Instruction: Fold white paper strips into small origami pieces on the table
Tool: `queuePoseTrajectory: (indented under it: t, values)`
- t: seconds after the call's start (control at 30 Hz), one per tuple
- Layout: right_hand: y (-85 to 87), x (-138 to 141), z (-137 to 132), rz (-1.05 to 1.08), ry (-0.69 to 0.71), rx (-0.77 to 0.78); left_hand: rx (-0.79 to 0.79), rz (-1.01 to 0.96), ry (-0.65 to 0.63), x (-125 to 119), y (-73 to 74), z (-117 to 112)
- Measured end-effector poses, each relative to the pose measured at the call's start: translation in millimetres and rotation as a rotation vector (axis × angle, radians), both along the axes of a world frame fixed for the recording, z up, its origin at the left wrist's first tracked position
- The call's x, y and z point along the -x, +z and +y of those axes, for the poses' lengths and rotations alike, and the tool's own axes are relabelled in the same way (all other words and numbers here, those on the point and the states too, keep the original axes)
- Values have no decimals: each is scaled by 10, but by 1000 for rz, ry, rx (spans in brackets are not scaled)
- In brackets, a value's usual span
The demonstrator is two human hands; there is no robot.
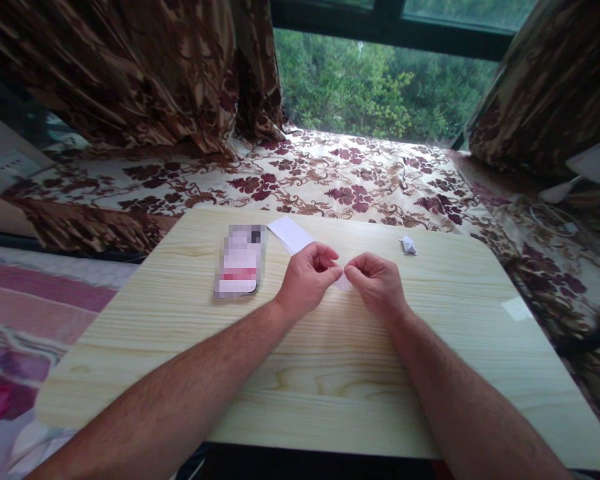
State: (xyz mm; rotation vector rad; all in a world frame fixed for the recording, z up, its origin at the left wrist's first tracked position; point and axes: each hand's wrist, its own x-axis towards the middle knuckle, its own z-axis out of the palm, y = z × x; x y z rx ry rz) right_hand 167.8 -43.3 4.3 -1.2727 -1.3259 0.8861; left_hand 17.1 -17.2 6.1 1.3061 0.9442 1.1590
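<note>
Paper slip (343,284), small and pale, is between the two hands over the middle of the wood-grain table (325,393). That tabletop looks smooth, so light paper let go on it could slide, and a knock might send it over an edge. Left hand (310,275) and right hand (379,279) are close together, each with thumb and finger pinched on the slip, their tips almost meeting; how much paper lies under the fingers is hidden. The smartphone (239,263), blurred out, lies to the left, well apart from the slip; a wide sweep of the left forearm could push it. Just beyond the left hand lies a folded white paper (290,235), near enough that its knuckles could catch and shift it. On the far right sits a crumpled white wad (409,246), apart from the right hand; being so small, it might roll off if brushed. As for the slip itself, uneven pulling between the two pinches could tear it, and too tight a squeeze could crease it.
</note>
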Motion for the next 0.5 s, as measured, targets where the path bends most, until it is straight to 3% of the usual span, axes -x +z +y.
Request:
queuePoseTrajectory:
  t: [0.5]
  values:
    - [32, 13, -2, -6, -31, 17, -59, 91, -13, 8, -39, -5]
